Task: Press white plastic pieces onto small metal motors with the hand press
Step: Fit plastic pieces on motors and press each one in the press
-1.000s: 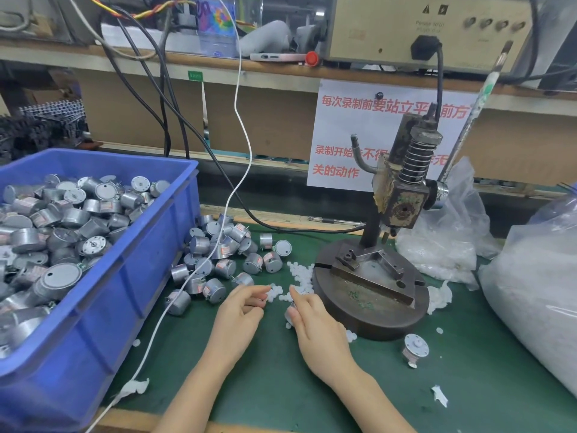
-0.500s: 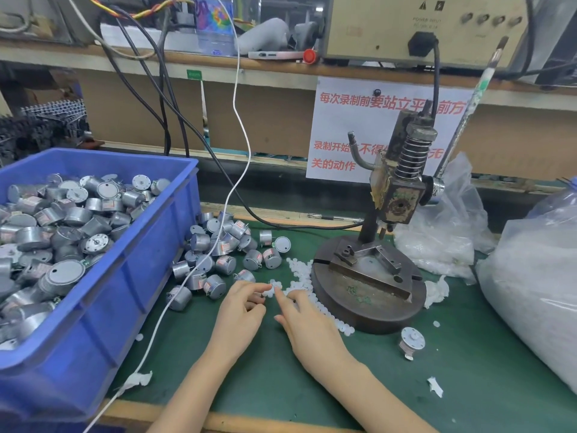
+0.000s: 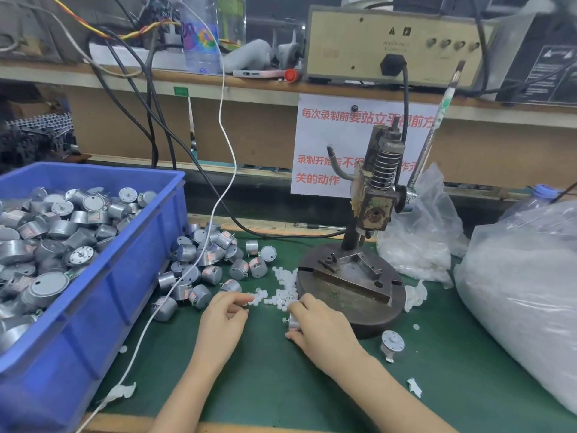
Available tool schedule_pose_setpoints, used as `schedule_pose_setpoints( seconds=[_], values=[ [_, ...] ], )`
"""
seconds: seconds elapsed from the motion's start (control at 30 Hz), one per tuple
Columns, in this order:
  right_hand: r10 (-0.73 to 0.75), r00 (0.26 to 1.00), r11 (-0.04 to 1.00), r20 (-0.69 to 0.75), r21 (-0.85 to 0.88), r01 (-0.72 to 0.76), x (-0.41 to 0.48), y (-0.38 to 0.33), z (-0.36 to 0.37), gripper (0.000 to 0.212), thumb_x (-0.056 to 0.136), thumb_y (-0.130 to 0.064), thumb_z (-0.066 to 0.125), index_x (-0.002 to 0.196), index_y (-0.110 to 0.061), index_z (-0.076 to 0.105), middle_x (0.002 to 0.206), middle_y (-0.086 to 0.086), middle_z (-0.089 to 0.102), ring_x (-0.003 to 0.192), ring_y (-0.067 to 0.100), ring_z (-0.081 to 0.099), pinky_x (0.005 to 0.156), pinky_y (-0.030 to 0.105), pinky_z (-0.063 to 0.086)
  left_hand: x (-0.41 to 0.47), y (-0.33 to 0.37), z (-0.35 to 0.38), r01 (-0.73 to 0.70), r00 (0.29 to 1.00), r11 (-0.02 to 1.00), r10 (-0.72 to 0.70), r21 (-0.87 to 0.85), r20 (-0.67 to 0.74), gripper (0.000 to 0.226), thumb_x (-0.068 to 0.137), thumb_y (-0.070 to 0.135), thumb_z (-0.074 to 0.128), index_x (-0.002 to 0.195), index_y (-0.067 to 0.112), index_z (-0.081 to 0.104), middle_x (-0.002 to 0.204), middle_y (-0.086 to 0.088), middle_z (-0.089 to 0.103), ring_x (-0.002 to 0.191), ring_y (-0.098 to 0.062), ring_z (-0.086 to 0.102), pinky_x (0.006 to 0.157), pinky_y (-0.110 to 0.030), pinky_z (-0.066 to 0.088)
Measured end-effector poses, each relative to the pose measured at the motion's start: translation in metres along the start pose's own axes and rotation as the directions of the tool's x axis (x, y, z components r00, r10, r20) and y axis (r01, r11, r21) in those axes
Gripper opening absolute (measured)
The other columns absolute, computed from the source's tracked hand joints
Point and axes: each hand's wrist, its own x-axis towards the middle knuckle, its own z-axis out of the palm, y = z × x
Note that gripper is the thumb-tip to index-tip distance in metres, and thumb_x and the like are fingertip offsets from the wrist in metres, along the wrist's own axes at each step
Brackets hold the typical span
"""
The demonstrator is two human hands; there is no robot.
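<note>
Resting on the green mat [image 3: 281, 385], both hands were close together in front of the hand press [image 3: 376, 195]. The left hand [image 3: 222, 321] had its fingers curled in, and its fingertips were right at the little heap of white plastic pieces [image 3: 282, 285]. It was too hard to tell if it pinched one. The right hand [image 3: 323, 328] had its fingers curled round a small motor [image 3: 292, 324]. That motor peeked out from under the hand, just beside the round base [image 3: 368, 310] of the press. The long lever [image 3: 437, 129] of the press stuck up and leaned to the right. A pile of loose motors [image 3: 203, 264] lay on the mat to the left of the white pieces. Next to the pile stood a blue bin [image 3: 131, 270] full of more motors. One other motor [image 3: 392, 341] stood alone on the mat, to the right of the base. A big clear bag [image 3: 524, 292] of white bits sat at the far right, with a smaller bag [image 3: 418, 242] behind the press. A white cable [image 3: 229, 157] hung down and ran across the pile.
</note>
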Motion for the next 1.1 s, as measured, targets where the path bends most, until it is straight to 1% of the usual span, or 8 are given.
schedule_pose_setpoints(
  seconds=[0.07, 0.17, 0.33, 0.47, 0.63, 0.97, 1.03, 1.1],
  values=[
    [0.012, 1.0, 0.999, -0.025, 0.046, -0.011, -0.002, 0.0, 0.0, 0.035, 0.094, -0.037, 0.048, 0.122, -0.015, 0.045, 0.122, 0.001, 0.044, 0.115, 0.02, 0.044, 0.083, 0.033, 0.04, 0.0, -0.001, 0.0, 0.002, 1.0, 1.0, -0.002, -0.007, -0.015, 0.04, 0.078, -0.017, 0.046, 0.084, 0.015, 0.067, 0.093, 0.001, 0.059, 0.081, -0.023, 0.059, 0.082, -0.034, 0.048],
    [0.145, 0.973, 0.945, -0.178, 0.318, -0.082, -0.007, 0.011, -0.012, 0.035, 0.089, -0.04, 0.056, 0.119, -0.023, 0.053, 0.115, -0.007, 0.053, 0.111, 0.014, 0.046, 0.088, 0.027, 0.039, -0.001, -0.002, 0.0, 0.002, 1.0, 0.999, -0.003, -0.033, -0.026, 0.041, 0.078, -0.017, 0.045, 0.082, 0.017, 0.067, 0.093, 0.003, 0.06, 0.081, -0.023, 0.059, 0.082, -0.034, 0.049],
    [0.498, 0.815, 0.74, -0.296, 0.634, -0.223, -0.006, 0.059, -0.046, 0.037, 0.081, -0.028, 0.07, 0.116, -0.021, 0.06, 0.109, -0.006, 0.061, 0.098, 0.009, 0.052, 0.082, 0.023, 0.038, 0.0, -0.003, 0.003, -0.003, 1.0, 1.0, 0.003, -0.006, -0.007, 0.042, 0.077, -0.017, 0.046, 0.081, 0.02, 0.065, 0.093, 0.003, 0.06, 0.082, -0.024, 0.059, 0.076, -0.02, 0.046],
    [0.569, 0.762, 0.739, -0.308, 0.598, -0.311, -0.001, 0.081, -0.044, 0.037, 0.085, -0.032, 0.066, 0.119, -0.018, 0.059, 0.107, -0.001, 0.061, 0.105, 0.019, 0.051, 0.082, 0.029, 0.038, -0.001, -0.003, 0.002, -0.024, 1.0, 0.999, 0.024, 0.023, 0.006, 0.043, 0.077, -0.017, 0.048, 0.08, 0.022, 0.065, 0.092, 0.002, 0.059, 0.079, -0.021, 0.058, 0.068, -0.009, 0.043],
    [0.578, 0.779, 0.741, -0.242, 0.555, -0.378, 0.007, 0.098, -0.036, 0.036, 0.08, -0.036, 0.07, 0.114, -0.023, 0.066, 0.133, 0.001, 0.049, 0.124, 0.023, 0.035, 0.101, 0.036, 0.03, -0.001, -0.001, 0.001, -0.031, 0.999, 0.999, 0.03, 0.021, 0.017, 0.041, 0.077, -0.017, 0.048, 0.08, 0.019, 0.065, 0.093, 0.0, 0.06, 0.079, -0.02, 0.058, 0.068, -0.007, 0.043],
    [0.531, 0.817, 0.788, -0.223, 0.483, -0.381, 0.019, 0.101, -0.036, 0.052, 0.081, -0.043, 0.067, 0.129, -0.023, 0.056, 0.133, 0.004, 0.049, 0.123, 0.024, 0.036, 0.102, 0.035, 0.03, -0.002, 0.001, 0.0, -0.04, 0.999, 0.997, 0.039, 0.06, 0.022, 0.038, 0.078, -0.015, 0.05, 0.079, 0.019, 0.066, 0.093, 0.003, 0.059, 0.08, -0.018, 0.058, 0.067, -0.005, 0.041],
    [0.525, 0.842, 0.681, -0.124, 0.654, -0.328, 0.017, 0.103, -0.038, 0.068, 0.082, -0.035, 0.069, 0.141, -0.021, 0.038, 0.14, 0.005, 0.042, 0.127, 0.023, 0.038, 0.104, 0.036, 0.033, -0.004, 0.002, 0.0, -0.034, 0.999, 0.998, 0.033, 0.061, 0.02, 0.037, 0.079, -0.015, 0.051, 0.079, 0.019, 0.066, 0.093, 0.003, 0.06, 0.078, -0.014, 0.057, 0.066, -0.004, 0.04],
    [0.585, 0.81, 0.429, -0.039, 0.863, -0.268, 0.013, 0.11, -0.053, 0.076, 0.085, -0.018, 0.066, 0.148, -0.02, 0.022, 0.147, 0.002, 0.035, 0.119, 0.019, 0.047, 0.095, 0.032, 0.041, -0.005, 0.002, 0.0, -0.034, 0.999, 0.998, 0.032, 0.05, 0.024, 0.036, 0.079, -0.015, 0.051, 0.079, 0.018, 0.066, 0.093, 0.001, 0.06, 0.073, -0.008, 0.056, 0.066, -0.004, 0.04]
  ],
)
